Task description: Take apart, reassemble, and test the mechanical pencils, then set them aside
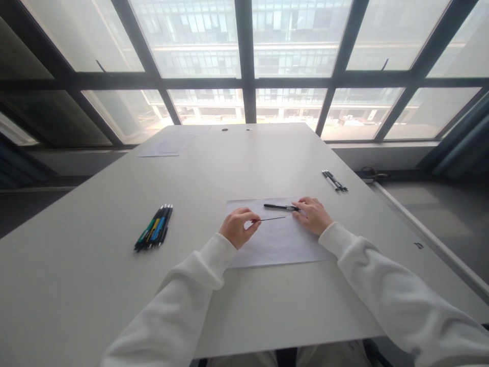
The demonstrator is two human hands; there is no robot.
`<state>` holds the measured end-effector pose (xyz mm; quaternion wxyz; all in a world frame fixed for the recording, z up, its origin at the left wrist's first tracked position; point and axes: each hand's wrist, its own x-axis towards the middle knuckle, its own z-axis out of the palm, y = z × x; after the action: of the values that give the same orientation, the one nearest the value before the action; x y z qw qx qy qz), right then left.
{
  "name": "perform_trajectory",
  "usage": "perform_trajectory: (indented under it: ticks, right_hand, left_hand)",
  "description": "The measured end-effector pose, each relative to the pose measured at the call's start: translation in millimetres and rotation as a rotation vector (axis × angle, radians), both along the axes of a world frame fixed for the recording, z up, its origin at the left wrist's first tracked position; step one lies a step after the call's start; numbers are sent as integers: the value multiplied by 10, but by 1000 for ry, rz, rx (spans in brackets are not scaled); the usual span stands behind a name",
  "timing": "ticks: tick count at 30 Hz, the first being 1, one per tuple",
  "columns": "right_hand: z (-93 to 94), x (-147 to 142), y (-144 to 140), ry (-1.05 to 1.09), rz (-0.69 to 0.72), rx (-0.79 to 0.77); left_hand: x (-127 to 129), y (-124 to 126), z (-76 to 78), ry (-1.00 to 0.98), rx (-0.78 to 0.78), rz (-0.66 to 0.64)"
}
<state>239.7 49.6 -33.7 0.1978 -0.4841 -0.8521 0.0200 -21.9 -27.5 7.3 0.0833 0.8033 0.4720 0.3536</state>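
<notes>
My left hand (237,227) pinches the end of a thin dark pen refill (273,219), which points to the right just above a white sheet of paper (275,244). My right hand (312,214) rests on the same sheet and holds the near end of a black pen barrel (280,207) that lies flat, its tip pointing left. The refill and the barrel lie almost parallel, a small gap apart. Both arms wear white sleeves.
A bundle of several pens (155,233) with blue, green and yellow bodies lies at the left of the white table (114,285). A few black-and-white pens (335,181) lie at the right. More paper (164,145) sits at the far left corner. Big windows stand behind.
</notes>
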Motion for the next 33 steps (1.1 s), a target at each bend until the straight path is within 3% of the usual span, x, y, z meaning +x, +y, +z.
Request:
perform_trajectory:
  ticks: [8,13,20,23,33]
  right_hand:
    - [27,-22,21,58,10,68]
    - [82,-3,-7,210,62,89]
    - [148,106,-72,782,-71,-192]
    - [146,135,-42,950,-140,-236]
    - [143,130,-33,990,-164,-270]
  left_hand:
    - [-6,5,-1,-1,8,-11]
    - [-38,6,11,3,18,2]
    - [-215,54,34,13,53,77]
    - [-279,74,22,12,62,104]
    - [-292,68,25,21,44,123]
